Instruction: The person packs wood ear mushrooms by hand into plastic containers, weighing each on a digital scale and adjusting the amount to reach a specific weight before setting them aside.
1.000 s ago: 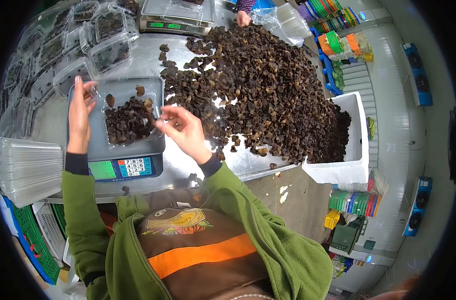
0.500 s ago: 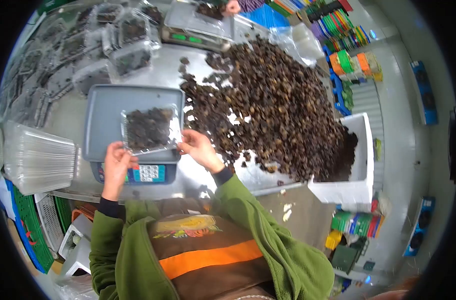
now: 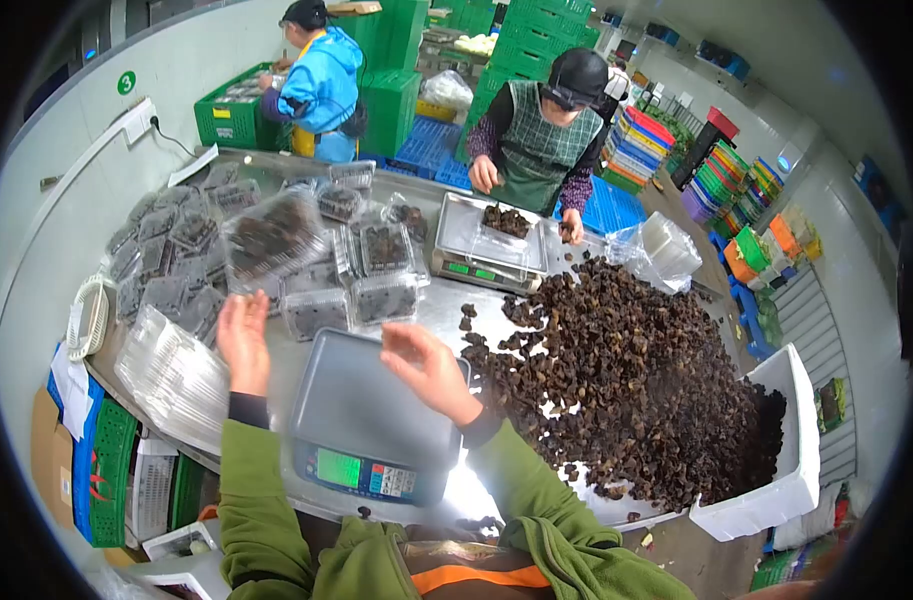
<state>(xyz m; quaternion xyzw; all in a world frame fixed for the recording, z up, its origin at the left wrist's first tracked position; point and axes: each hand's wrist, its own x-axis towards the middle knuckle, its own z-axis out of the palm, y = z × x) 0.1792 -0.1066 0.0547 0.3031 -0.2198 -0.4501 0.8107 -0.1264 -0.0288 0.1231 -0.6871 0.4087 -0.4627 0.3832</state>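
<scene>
My left hand (image 3: pixel 243 345) is held up with fingers stretched, holding nothing. Just beyond its fingertips, a clear plastic box (image 3: pixel 274 238) of dark, wrinkled pieces like wood ear mushrooms appears blurred over the other filled boxes (image 3: pixel 384 298). My right hand (image 3: pixel 424 368), also open and holding nothing, is over the grey platform scale (image 3: pixel 361 405). No box sits on that scale's plate, and its display glows green. To the right spreads a large heap of the dark mushrooms (image 3: pixel 626 390). Nested clear trays (image 3: pixel 174 375) lie left of my left hand.
Across the table, a person in a checked apron (image 3: pixel 546 140) stands at a second scale (image 3: pixel 491 235) bearing mushrooms. Another person in blue (image 3: pixel 326 85) handles a green crate (image 3: pixel 238 112). A white foam box (image 3: pixel 801 450) lies at the table's right end.
The filled clear box has left the grey scale and my hands, moving up and left over the other boxes. Both hands have opened and moved forward. The camera view has tilted up.
</scene>
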